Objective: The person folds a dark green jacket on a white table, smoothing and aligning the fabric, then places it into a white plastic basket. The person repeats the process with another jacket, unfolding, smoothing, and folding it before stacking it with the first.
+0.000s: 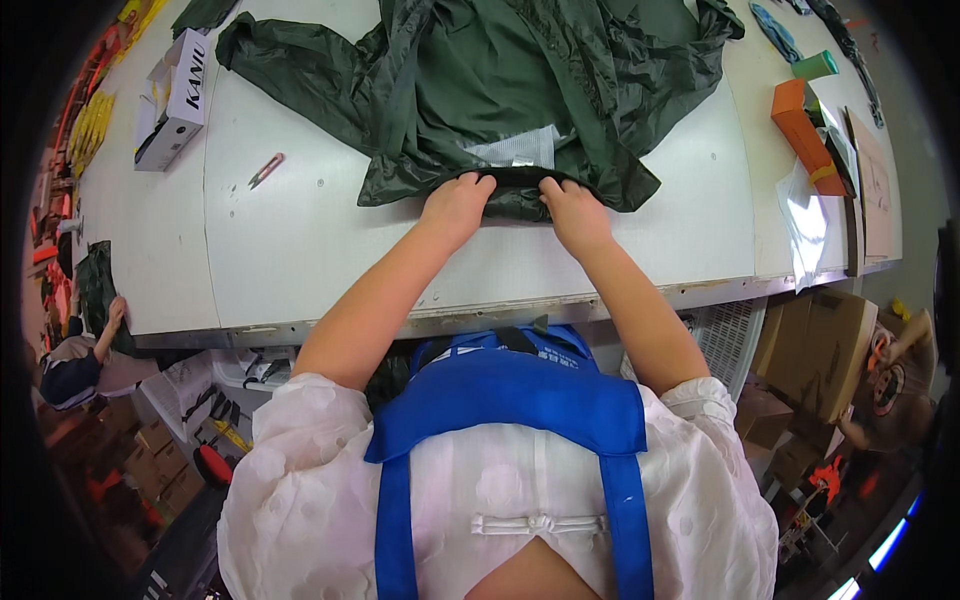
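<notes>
A dark green jacket [480, 75] lies spread on the white table, its sleeves reaching out to both sides. My left hand [459, 207] is closed on the bottom hem, left of its middle. A short way along the same edge, my right hand [575, 214] pinches the hem too. Between and below my hands a strip of the fabric hangs toward me. Just beyond my hands, a pale, finely lined patch [520, 147] shows on the inside of the jacket; its kind is unclear. The jacket's far end is cut off by the picture's top.
Red-handled thread snips [267, 170] lie left of the jacket, beyond them an open white box [174, 100]. At right are an orange box [810, 138], a green roll [815, 66] and clear plastic [803, 225]. Other people [85, 362] work at far left and far right. Cartons [815, 350] stand below.
</notes>
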Motion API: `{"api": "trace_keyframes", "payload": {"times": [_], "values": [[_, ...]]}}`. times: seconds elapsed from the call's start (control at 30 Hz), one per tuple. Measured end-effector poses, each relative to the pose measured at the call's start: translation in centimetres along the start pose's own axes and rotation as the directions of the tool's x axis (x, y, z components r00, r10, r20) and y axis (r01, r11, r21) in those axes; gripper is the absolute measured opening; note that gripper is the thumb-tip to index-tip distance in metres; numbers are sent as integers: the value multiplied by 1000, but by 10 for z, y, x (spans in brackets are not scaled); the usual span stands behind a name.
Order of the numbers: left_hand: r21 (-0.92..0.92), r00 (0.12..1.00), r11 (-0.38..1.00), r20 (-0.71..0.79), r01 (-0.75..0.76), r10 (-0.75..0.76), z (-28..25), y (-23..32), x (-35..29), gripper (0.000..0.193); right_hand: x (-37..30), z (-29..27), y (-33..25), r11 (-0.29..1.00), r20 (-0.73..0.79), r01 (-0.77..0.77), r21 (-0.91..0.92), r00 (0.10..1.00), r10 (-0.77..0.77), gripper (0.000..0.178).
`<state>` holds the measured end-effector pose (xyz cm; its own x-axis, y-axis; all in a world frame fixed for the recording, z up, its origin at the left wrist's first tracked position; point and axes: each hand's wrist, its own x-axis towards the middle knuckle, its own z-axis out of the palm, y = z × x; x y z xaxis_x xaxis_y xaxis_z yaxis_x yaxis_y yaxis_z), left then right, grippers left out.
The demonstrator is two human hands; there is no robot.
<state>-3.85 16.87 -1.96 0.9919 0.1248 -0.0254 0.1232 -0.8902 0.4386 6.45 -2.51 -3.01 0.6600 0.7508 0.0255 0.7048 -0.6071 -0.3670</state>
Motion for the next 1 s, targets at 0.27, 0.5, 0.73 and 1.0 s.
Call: {"api": "trace_keyframes", "payload": {"times": [0.27, 0.5, 0.73, 1.0], "values": [[103, 980, 993, 196, -60, 39, -20, 0, -3, 49, -12, -19, -1, 989, 62, 134, -61, 990, -130, 31], [139, 983, 984, 161, -114, 91, -33, 10, -13, 39, -2, -38, -3, 994, 193, 102, -42, 977, -92, 17], [210, 978, 975, 208, -76, 32, -24, -2, -5, 32, 4, -48, -17, 991, 243, 25, -128, 970, 7, 23], [152, 980, 982, 179, -112, 84, -26, -5, -12, 26, -17, -41, -11, 957, 116, 249, -147, 966, -233, 33]]}}
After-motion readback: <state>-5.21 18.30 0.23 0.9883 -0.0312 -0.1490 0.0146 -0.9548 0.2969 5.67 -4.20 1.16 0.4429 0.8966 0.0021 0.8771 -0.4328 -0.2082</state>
